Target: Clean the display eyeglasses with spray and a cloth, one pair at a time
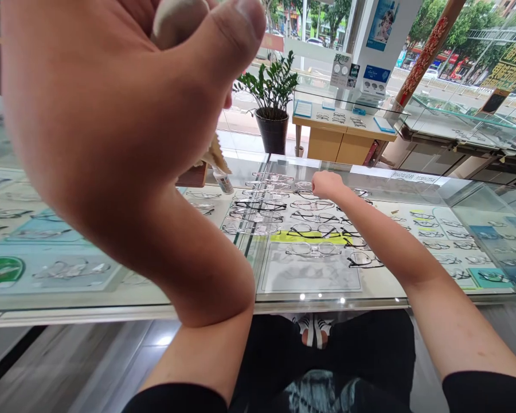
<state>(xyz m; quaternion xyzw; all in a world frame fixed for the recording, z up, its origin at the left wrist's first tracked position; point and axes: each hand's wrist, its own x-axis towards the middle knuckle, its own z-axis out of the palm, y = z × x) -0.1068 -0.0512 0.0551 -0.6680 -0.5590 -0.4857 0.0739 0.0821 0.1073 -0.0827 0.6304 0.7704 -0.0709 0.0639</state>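
Observation:
My left hand (124, 109) is raised close to the camera and fills the upper left. Its bent fingers and thumb close round a grey, rounded object (178, 22), partly hidden by the hand. Farther off, my right hand (328, 184) is a fist at the far part of the glass counter top (284, 163), above rows of eyeglasses (316, 231). What it holds, if anything, is hidden. Behind my left wrist show a tan piece with a jagged edge (217, 154) and a small whitish container (223, 181).
Beyond the counter stand a potted plant (272, 129) and a wooden display case (346, 143) with eyeglasses. A brown box (193, 176) is partly hidden behind my left forearm. More glass cases (468, 129) stand at the right, and a street shows through the windows.

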